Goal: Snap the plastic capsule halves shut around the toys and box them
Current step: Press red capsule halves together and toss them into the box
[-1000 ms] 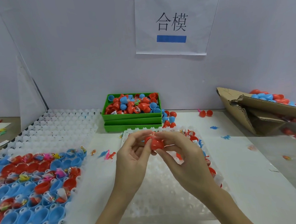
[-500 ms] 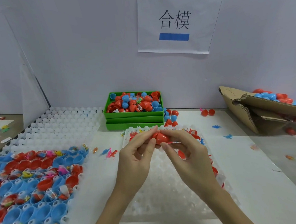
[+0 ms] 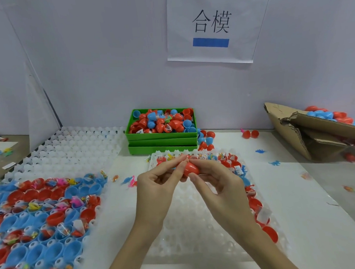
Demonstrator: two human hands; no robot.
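A red capsule point(image 3: 191, 169) is held between both hands above the middle white tray point(image 3: 198, 232). My left hand point(image 3: 158, 186) pinches its left end with thumb and fingertips. My right hand point(image 3: 218, 183) grips its right side, thumb underneath and fingers over the top. Whether the halves are fully joined is hidden by the fingers. A cardboard box point(image 3: 308, 131) at the right holds red and blue capsules point(image 3: 327, 115).
A green bin point(image 3: 162, 135) of loose capsule halves stands behind the hands. A white tray point(image 3: 66, 152) at the left holds several blue and red halves with bagged toys point(image 3: 39, 215). Small toys point(image 3: 274, 163) lie scattered on the table at the right.
The hands have shifted slightly away from me with the capsule, and the fingers have closed in more tightly around it.
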